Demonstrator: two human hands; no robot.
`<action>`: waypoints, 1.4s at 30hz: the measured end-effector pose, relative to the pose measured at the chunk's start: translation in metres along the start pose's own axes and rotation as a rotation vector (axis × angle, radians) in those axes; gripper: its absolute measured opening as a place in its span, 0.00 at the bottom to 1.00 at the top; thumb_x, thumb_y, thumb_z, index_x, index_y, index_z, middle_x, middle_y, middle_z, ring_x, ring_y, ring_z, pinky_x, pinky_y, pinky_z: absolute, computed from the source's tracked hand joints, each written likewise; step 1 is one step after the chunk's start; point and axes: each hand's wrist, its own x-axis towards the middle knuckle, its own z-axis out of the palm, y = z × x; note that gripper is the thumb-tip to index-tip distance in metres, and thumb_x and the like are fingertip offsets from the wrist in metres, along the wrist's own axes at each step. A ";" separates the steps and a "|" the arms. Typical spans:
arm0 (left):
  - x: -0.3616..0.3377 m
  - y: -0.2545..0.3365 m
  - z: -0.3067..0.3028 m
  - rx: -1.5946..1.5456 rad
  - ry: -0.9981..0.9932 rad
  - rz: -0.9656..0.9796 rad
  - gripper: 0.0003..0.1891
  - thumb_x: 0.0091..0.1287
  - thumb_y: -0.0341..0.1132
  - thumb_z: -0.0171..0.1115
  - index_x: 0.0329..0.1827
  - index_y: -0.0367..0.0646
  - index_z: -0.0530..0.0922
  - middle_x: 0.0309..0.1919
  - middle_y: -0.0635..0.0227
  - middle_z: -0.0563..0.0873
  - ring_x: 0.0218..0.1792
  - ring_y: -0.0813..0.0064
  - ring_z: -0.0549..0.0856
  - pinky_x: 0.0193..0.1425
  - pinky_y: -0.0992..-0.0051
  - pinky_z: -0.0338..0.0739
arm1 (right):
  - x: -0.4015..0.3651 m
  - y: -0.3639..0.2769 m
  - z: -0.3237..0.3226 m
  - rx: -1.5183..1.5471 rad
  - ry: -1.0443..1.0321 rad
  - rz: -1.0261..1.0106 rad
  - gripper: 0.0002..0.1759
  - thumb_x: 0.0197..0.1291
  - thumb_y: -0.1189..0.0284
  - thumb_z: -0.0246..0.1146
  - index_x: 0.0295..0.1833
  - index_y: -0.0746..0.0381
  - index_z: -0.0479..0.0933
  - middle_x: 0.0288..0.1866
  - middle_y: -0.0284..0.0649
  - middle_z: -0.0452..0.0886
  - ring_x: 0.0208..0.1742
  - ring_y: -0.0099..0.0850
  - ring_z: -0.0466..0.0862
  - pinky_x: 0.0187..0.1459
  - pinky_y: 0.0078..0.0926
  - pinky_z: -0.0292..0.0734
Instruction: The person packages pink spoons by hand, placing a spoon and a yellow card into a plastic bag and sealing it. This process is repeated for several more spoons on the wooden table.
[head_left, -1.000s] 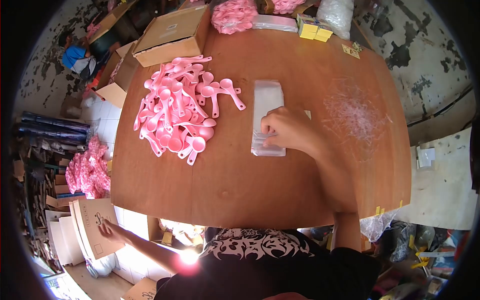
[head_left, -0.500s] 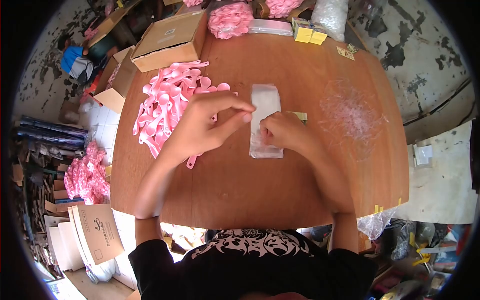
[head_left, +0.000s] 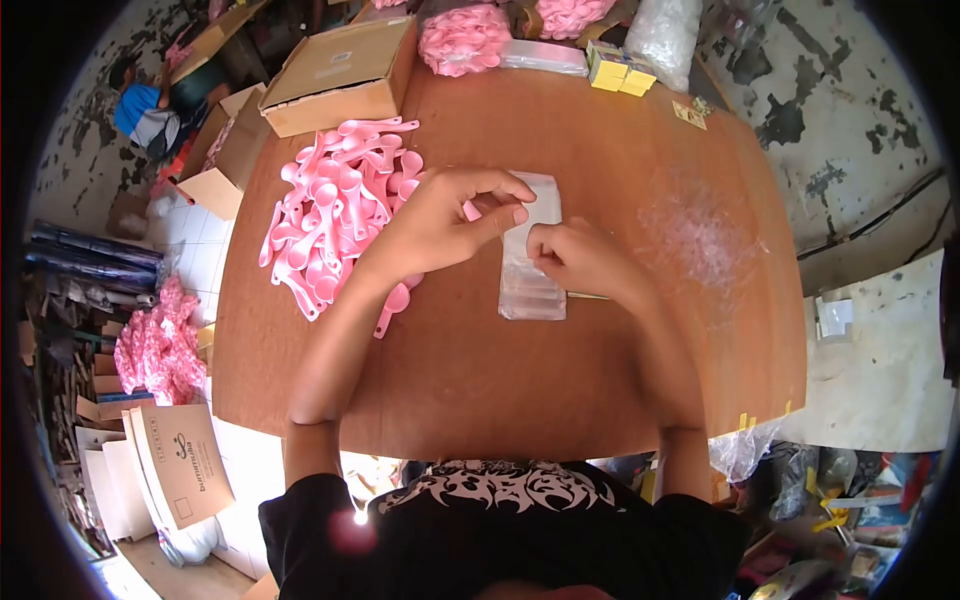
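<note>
1. Head view, work area: the stack of clear bags lies flat near the middle of the table, long side running away from the person. Just to its left is a loose heap of pink spoons, near the stack but not on it.

2. Head view, left hand: it reaches across the spoon heap to the far end of the stack. Thumb and forefinger are pressed together there, apparently nipping the top film. No spoon is visible in this hand.

3. Head view, right hand: it rests on the right edge of the stack about midway along, fingers curled under and bearing down. I cannot tell whether it pinches a film or only steadies the pile.

4. Head view, surroundings: a closed cardboard box stands at the far left of the table. Filled pink packs and yellow boxes stand along the far edge. Clear plastic scraps lie to the right, well apart from the stack. Flat cartons stand on the floor at the left. Another person is on the floor at the far left, taking no part.

5. Assessment: bagging looks to be at an early stage. The bag in hand shows no spoon inside, the heap is large and unbagged, and the stack is several bags thick. The packs at the far edge suggest some output is already set aside.
</note>
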 end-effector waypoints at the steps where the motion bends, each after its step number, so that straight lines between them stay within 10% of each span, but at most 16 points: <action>1: -0.001 0.000 0.002 -0.035 0.005 -0.025 0.10 0.66 0.27 0.67 0.49 0.33 0.83 0.43 0.64 0.87 0.42 0.77 0.84 0.50 0.76 0.79 | -0.003 -0.002 -0.004 0.064 0.089 -0.048 0.03 0.57 0.78 0.63 0.37 0.65 0.80 0.28 0.48 0.83 0.27 0.42 0.83 0.31 0.35 0.75; 8: -0.003 0.003 0.022 0.183 -0.042 0.229 0.13 0.63 0.29 0.70 0.49 0.37 0.83 0.43 0.64 0.87 0.37 0.81 0.83 0.41 0.76 0.75 | -0.026 -0.038 -0.037 0.291 0.467 -0.252 0.06 0.59 0.80 0.62 0.41 0.67 0.81 0.32 0.46 0.85 0.31 0.40 0.86 0.36 0.35 0.80; 14: -0.005 0.006 0.027 -0.170 0.095 -0.144 0.08 0.69 0.30 0.66 0.47 0.37 0.84 0.38 0.72 0.88 0.37 0.83 0.84 0.38 0.81 0.77 | -0.052 -0.051 -0.054 0.365 0.696 -0.103 0.06 0.59 0.77 0.66 0.41 0.66 0.81 0.35 0.46 0.85 0.36 0.41 0.87 0.38 0.33 0.81; 19: -0.011 0.012 0.022 -0.164 0.102 -0.107 0.10 0.68 0.29 0.67 0.48 0.33 0.83 0.38 0.69 0.88 0.38 0.84 0.85 0.39 0.83 0.80 | -0.070 0.003 -0.008 -0.218 0.172 0.061 0.11 0.51 0.79 0.70 0.42 0.65 0.83 0.40 0.48 0.85 0.40 0.43 0.85 0.41 0.35 0.79; 32: -0.016 0.007 0.041 -0.296 0.096 -0.135 0.11 0.67 0.30 0.67 0.46 0.28 0.84 0.35 0.63 0.88 0.35 0.80 0.86 0.39 0.78 0.84 | -0.086 0.027 0.016 -0.158 0.245 -0.004 0.05 0.51 0.79 0.69 0.35 0.67 0.84 0.34 0.49 0.85 0.38 0.47 0.85 0.41 0.38 0.81; 42: -0.024 0.019 0.022 -0.321 0.069 -0.258 0.11 0.67 0.30 0.67 0.46 0.30 0.84 0.36 0.62 0.89 0.36 0.77 0.88 0.41 0.77 0.85 | -0.086 -0.046 -0.064 0.489 0.663 -0.111 0.09 0.69 0.75 0.63 0.48 0.69 0.81 0.38 0.31 0.84 0.41 0.15 0.79 0.42 0.15 0.74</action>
